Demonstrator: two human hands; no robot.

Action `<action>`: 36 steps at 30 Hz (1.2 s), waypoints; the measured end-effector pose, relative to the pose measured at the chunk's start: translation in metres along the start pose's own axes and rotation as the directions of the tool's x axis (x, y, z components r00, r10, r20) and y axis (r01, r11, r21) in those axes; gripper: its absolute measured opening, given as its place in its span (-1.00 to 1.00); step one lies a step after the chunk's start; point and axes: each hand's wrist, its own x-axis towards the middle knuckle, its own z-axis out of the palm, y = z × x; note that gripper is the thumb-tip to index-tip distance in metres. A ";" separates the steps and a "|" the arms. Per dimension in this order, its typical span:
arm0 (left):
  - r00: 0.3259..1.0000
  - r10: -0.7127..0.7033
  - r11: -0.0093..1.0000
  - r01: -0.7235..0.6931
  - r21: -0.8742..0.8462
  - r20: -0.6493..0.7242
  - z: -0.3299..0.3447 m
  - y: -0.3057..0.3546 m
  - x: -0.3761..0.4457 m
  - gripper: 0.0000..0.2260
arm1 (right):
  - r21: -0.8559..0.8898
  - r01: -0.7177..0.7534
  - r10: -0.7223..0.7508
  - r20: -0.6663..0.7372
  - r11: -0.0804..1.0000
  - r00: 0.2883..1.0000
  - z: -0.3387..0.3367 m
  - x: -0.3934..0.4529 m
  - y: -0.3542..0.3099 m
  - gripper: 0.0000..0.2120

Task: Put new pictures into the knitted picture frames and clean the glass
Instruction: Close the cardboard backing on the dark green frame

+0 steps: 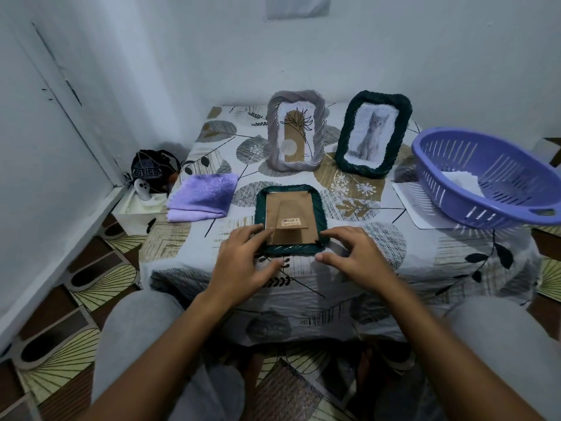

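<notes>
Head view: face down near the table (425, 268) edge, between both hands, green frame (290, 220). Light, yarn-wrapped rim soft and grippy, glass inside fragile; best held by the rim, backing (288, 218) pried at the corner tabs. Brown card back with folded stand and barcode label. Left hand (243, 262) and right hand (355, 256) loosely spread, fingertips on the near corners, gripping nothing.

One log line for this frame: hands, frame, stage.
left hand: fingers on backing | right hand: at frame's near edge | green frame: face-down | stage: opening back, cloth unused
</notes>
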 end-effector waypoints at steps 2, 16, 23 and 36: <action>0.997 -0.067 0.998 0.066 -0.023 -0.029 -0.004 -0.006 0.001 -0.47 | 0.025 -0.022 0.022 -0.026 0.999 0.999 0.002 0.000 -0.002 -0.58; 0.986 -0.164 0.984 0.161 -0.077 -0.027 0.000 -0.018 0.007 -0.51 | -0.119 -0.046 0.045 -0.006 0.992 0.999 0.008 0.003 -0.006 -0.61; 0.997 -0.070 0.996 0.069 -0.063 -0.022 -0.001 -0.023 0.009 -0.54 | -0.142 -0.040 0.040 -0.006 0.989 0.999 0.008 0.005 -0.007 -0.64; 0.991 -0.136 0.984 0.135 -0.118 -0.001 -0.004 -0.020 0.011 -0.40 | -0.133 -0.056 0.052 -0.033 0.990 0.998 0.009 0.003 -0.010 -0.54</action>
